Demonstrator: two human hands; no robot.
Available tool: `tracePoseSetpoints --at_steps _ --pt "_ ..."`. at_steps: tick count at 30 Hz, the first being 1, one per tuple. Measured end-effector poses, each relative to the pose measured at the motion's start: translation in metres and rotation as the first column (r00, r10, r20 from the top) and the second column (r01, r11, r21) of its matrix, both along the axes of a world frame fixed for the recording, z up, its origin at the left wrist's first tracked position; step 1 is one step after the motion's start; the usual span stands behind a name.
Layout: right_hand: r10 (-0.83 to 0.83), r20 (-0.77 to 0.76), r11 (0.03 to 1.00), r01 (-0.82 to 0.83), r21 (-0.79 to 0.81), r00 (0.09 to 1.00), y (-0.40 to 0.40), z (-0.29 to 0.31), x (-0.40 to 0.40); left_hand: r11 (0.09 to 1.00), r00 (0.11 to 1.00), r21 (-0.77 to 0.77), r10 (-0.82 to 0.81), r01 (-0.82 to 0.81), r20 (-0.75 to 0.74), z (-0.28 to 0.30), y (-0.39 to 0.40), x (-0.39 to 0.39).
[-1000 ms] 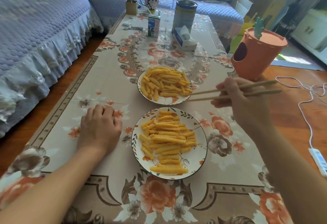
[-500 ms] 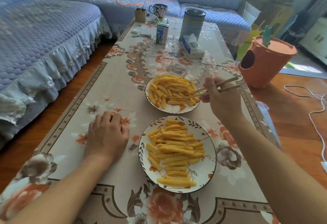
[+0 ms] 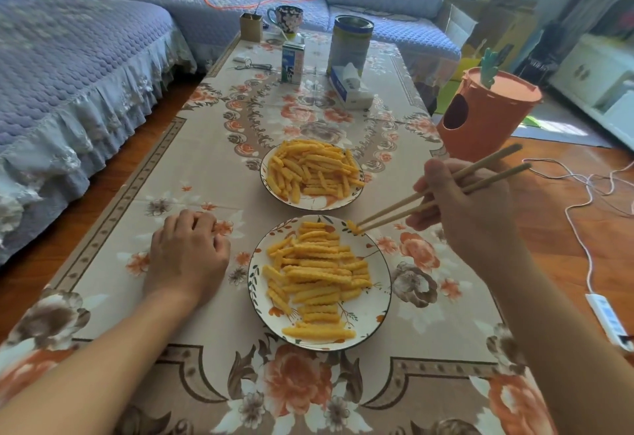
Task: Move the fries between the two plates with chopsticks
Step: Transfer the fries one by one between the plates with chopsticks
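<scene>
Two white patterned plates of crinkle-cut fries stand on the floral tablecloth: the far plate (image 3: 356, 194) and the near plate (image 3: 375, 311). My right hand (image 3: 470, 208) grips a pair of wooden chopsticks (image 3: 442, 191) to the right of the plates. Their tips pinch one small fry (image 3: 352, 226) just above the far right rim of the near plate. My left hand (image 3: 188, 256) rests on the cloth left of the near plate, fingers loosely curled, holding nothing.
Farther up the table stand a tissue box (image 3: 350, 86), a milk carton (image 3: 292, 61), a tall tin (image 3: 350, 44), a mug (image 3: 287, 19) and a small brown box (image 3: 250, 27). An orange bin (image 3: 487, 115) stands on the floor at right, with a white cable and power strip (image 3: 609, 323). A sofa (image 3: 75, 67) runs along the left.
My right hand has drawn the chopsticks back from the far plate toward the near plate, now carrying a fry in the tips. My left hand has stayed put.
</scene>
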State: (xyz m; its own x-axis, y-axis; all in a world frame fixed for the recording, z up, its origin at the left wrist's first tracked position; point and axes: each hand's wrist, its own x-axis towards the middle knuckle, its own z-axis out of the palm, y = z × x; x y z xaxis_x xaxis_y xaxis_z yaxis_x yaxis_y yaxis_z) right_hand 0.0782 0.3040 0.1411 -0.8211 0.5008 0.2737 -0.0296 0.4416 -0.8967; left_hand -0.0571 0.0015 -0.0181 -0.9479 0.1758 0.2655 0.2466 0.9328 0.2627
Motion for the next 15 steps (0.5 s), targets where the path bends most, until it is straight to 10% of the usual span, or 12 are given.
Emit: tracePoseSetpoints --at_steps 15 --pt "0.085 0.071 0.953 -0.06 -0.296 0.994 -0.033 0.01 0.021 1.0 1.0 -0.003 -0.01 0.01 0.015 0.005 0.0 0.002"
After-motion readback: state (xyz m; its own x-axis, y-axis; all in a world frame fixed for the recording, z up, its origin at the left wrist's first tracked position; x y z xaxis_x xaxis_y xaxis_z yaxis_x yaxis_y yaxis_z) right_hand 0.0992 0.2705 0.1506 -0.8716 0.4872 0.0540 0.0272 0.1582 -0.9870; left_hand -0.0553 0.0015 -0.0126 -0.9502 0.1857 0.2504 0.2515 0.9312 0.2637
